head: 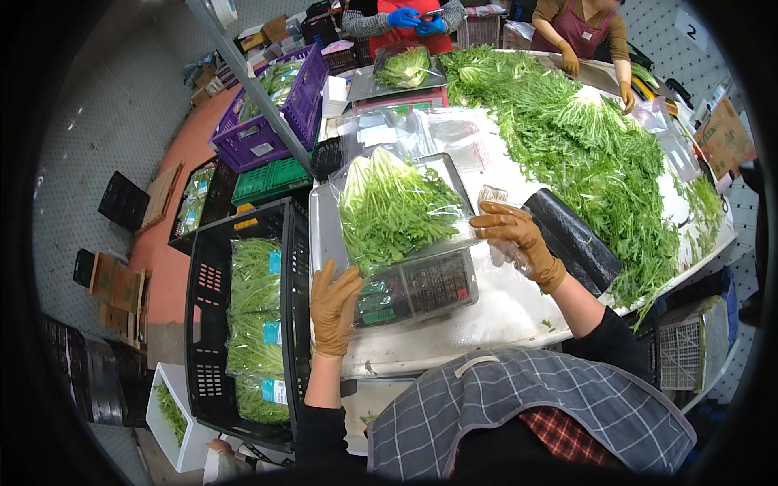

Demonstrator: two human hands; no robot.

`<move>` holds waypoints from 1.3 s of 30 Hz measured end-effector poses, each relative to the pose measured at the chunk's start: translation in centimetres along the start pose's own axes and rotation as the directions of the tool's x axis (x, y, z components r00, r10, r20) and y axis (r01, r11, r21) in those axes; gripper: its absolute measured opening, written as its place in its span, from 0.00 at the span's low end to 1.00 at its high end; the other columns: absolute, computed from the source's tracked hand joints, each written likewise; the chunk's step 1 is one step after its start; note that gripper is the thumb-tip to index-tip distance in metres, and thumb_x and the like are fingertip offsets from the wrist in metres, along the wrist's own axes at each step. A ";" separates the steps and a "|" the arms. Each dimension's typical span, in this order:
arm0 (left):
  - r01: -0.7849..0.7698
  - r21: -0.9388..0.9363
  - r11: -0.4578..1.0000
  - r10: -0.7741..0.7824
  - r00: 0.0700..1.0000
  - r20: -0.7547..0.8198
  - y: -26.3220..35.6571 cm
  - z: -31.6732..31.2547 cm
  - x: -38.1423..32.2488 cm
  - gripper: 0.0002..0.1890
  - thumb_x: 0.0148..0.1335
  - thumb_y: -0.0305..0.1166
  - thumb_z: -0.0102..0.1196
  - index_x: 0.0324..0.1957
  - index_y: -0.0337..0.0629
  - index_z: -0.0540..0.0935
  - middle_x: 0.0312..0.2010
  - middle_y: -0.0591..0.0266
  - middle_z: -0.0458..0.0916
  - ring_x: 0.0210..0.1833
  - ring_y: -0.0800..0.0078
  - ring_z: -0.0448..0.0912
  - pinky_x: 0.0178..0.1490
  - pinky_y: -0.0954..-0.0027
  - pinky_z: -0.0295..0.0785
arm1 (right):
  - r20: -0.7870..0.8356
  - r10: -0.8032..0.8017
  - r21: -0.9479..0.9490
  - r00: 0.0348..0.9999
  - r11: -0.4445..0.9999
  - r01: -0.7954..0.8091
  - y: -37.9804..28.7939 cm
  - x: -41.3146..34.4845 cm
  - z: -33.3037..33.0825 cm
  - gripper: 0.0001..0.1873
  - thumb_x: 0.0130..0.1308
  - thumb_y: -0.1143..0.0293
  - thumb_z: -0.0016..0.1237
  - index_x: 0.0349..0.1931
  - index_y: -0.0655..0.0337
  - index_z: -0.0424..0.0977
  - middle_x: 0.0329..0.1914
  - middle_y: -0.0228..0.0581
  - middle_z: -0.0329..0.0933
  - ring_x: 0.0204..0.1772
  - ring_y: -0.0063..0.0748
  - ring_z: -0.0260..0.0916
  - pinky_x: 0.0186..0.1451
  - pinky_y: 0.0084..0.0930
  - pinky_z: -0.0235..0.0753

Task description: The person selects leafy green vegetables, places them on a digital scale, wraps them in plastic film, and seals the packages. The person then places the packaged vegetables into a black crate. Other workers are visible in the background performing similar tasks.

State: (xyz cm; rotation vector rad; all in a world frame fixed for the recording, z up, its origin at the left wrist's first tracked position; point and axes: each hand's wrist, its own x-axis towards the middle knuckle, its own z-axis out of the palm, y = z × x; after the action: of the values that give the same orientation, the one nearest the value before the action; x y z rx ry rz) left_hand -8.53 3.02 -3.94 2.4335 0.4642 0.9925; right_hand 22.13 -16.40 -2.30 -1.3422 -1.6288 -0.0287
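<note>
A clear plastic bag of leafy greens (395,212), pale stems at its far end, lies on the metal pan of a weighing scale (437,279), whose keypad shows through the film. My left hand (335,307), in a brown rubber glove, is at the bag's near left corner; whether its fingers pinch the film cannot be told. My right hand (516,243), gloved alike, is at the bag's right edge with fingers bent, and crumpled clear film hangs below it; its grip is unclear. Just beyond it lies a small brush-like object (492,194).
Left stands a black crate (203,340) of bagged greens; behind it are a purple crate (267,143) and a green crate (270,181). A black-wrapped bundle (571,237) and a heap of loose greens (608,170) lie right. Two people stand across the table.
</note>
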 end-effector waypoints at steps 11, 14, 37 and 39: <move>0.468 -0.734 0.492 -0.733 0.677 -0.060 0.5 4.2 4.1 0.13 0.66 0.37 0.52 0.32 0.36 0.80 0.19 0.66 0.77 0.15 0.84 0.66 0.18 0.80 0.59 | 0.069 0.779 0.803 0.624 0.328 -0.498 0.6 1.7 2.9 0.15 0.69 0.59 0.46 0.29 0.61 0.72 0.22 0.31 0.72 0.28 0.19 0.71 0.33 0.15 0.70; 0.538 -0.729 0.424 -0.794 0.608 -0.013 0.2 5.3 2.9 0.14 0.66 0.37 0.50 0.30 0.37 0.80 0.15 0.70 0.71 0.14 0.85 0.62 0.17 0.81 0.55 | 0.027 0.835 0.721 0.549 0.364 -0.589 2.6 0.0 4.7 0.13 0.67 0.61 0.47 0.32 0.62 0.74 0.23 0.26 0.70 0.26 0.14 0.64 0.29 0.14 0.65; -0.017 0.393 0.919 -0.250 0.745 0.618 1.0 5.8 8.7 0.33 0.64 0.58 0.40 0.69 0.61 0.57 0.71 0.53 0.49 0.73 0.45 0.44 0.70 0.42 0.34 | 0.137 0.860 0.352 0.492 0.422 -0.835 2.5 2.0 3.3 0.14 0.64 0.61 0.50 0.36 0.65 0.74 0.24 0.33 0.74 0.26 0.21 0.69 0.28 0.20 0.70; -0.012 0.393 0.920 -0.252 0.748 0.614 0.7 5.7 8.7 0.33 0.64 0.57 0.41 0.69 0.61 0.57 0.71 0.53 0.49 0.73 0.45 0.44 0.70 0.42 0.34 | -0.096 0.812 0.181 0.575 0.583 -0.792 2.1 2.5 3.0 0.13 0.63 0.62 0.51 0.39 0.64 0.74 0.28 0.35 0.75 0.29 0.24 0.70 0.31 0.22 0.70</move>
State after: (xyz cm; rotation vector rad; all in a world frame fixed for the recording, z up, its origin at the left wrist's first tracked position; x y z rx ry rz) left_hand 1.55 4.88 -2.28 2.8226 0.5809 -0.0749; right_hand 22.02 -12.05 -3.32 -1.8229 -0.7228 0.4906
